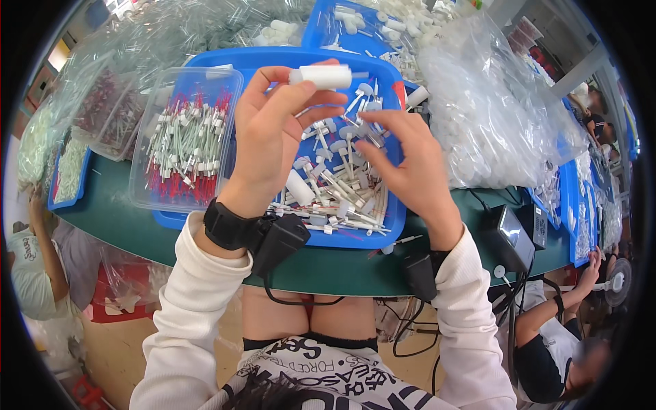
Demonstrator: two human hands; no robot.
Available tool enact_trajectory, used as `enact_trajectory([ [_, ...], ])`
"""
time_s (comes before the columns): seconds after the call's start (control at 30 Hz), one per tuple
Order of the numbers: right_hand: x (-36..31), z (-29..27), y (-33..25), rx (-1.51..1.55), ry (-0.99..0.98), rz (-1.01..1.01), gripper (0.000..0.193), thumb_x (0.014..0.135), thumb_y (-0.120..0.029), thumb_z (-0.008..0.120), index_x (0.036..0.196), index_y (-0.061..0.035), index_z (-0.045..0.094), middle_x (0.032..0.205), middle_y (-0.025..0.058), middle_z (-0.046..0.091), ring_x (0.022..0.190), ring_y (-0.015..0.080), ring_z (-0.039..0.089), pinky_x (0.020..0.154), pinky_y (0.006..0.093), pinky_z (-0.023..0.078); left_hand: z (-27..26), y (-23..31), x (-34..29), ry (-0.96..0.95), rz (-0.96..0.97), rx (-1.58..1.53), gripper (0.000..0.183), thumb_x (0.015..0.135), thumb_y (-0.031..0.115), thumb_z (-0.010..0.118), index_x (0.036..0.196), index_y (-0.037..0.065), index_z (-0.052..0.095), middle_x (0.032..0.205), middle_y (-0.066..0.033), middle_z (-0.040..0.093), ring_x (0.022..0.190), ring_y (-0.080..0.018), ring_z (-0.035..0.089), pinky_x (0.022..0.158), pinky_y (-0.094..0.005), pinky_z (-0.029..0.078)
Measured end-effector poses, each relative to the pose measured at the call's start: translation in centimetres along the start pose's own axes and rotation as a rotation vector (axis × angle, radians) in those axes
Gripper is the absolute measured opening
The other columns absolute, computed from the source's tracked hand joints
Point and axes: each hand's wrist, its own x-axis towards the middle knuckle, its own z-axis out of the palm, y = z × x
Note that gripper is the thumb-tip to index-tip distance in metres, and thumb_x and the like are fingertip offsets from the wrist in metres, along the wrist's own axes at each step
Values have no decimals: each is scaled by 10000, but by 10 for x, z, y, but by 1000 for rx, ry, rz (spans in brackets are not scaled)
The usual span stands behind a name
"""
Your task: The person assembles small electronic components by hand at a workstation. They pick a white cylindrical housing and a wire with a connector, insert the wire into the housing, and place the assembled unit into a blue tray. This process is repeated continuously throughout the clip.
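My left hand [270, 119] is closed around a white plastic cylinder [326, 76], held level above the blue tray [287, 61]. A clear, narrow tip sticks out of the cylinder's right end. Over the tray's right side, my right hand [412, 147] has its thumb and forefinger apart. A translucent grey cap piece [371, 135] shows between those fingers; whether they touch it I cannot tell. Below both hands lie many white-stemmed parts with grey round caps [337, 146], some with thin red wires. Another white cylinder [299, 188] rests among them.
A clear plastic box [140, 181] of red-wired white parts sits left of the tray. Large clear bags [478, 116] of white pieces bulge at the right. A black box-shaped device [509, 239] with cables stands near the table's right edge. Other people sit at both sides.
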Motion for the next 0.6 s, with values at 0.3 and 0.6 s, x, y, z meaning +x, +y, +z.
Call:
enact_trajectory([
  [0.3,0,-13,-1,553,128,339,303,785,-39,645,1075,0,565,1040,99,614,911,161,596,806,291,463,3,-4,-4,-69,-151,180,313,856,54,599,1146,-4,497,1074,-157,589,871,-184,607,817,-313,507],
  [0.6,1,-23,-3,788,41,253,325,770,41,655,1080,56,559,1080,136,598,1016,216,593,876,306,471,4,-4,-6,-127,-155,195,251,864,74,606,1090,-9,539,1058,-147,604,887,-191,619,811,-295,519],
])
